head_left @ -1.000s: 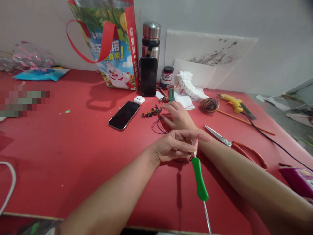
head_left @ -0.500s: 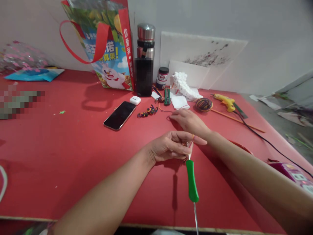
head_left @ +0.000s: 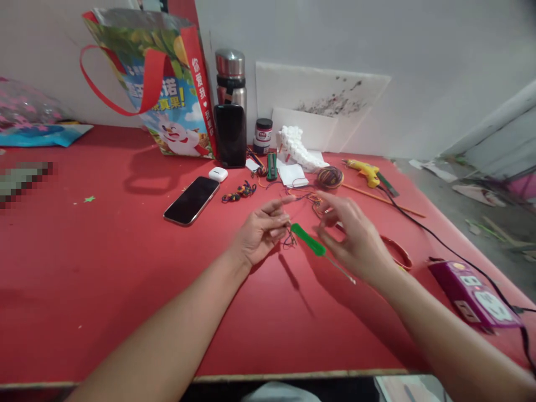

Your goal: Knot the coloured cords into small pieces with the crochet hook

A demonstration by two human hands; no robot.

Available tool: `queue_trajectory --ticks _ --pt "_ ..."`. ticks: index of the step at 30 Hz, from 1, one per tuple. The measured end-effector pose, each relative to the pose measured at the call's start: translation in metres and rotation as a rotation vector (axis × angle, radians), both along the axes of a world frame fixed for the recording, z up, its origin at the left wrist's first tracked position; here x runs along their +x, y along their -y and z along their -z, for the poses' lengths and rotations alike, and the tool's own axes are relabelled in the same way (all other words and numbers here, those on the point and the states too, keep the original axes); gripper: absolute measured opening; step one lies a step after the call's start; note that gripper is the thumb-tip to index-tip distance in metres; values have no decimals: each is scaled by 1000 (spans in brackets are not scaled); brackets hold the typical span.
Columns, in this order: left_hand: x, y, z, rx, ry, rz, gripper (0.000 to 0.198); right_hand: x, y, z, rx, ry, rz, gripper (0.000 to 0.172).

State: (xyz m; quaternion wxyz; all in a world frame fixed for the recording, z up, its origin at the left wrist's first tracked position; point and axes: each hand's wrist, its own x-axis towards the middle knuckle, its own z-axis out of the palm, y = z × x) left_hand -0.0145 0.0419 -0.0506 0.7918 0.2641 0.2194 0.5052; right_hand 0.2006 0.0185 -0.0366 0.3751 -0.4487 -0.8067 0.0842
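My left hand [head_left: 264, 230] is closed in a pinch over the red table, around the front end of a crochet hook and a bit of dark multicoloured yarn [head_left: 290, 240]. The green handle of the crochet hook [head_left: 309, 240] slants down to the right, with its bare metal shaft ending in the air. Just right of it, my right hand [head_left: 354, 237] is open, thumb and fingers apart, and appears not to grip the handle. Loose yarn strands run behind the hands toward the multicoloured yarn ball [head_left: 330, 177].
A phone [head_left: 192, 201], a white earbud case [head_left: 218, 174] and a braided yarn piece [head_left: 239, 192] lie left of the hands. Behind stand a shopping bag [head_left: 176, 106] and a steel flask [head_left: 230, 67]. At right are a yellow glue gun [head_left: 363, 171], its cord and a purple box [head_left: 473, 293].
My right hand has come back from near the yarn ball to beside the hook. The hook has swung from pointing toward me to slanting right. Strands now spread on the table, and the view has shifted right.
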Motion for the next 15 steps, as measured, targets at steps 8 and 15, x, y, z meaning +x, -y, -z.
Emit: queue_trajectory --ticks 8,15 --pt "10 16 -16 39 -192 -172 44 -28 27 3 -169 -386 -100 34" --pt "13 19 -16 98 -315 -116 51 -32 31 8 -311 -687 -120 10"
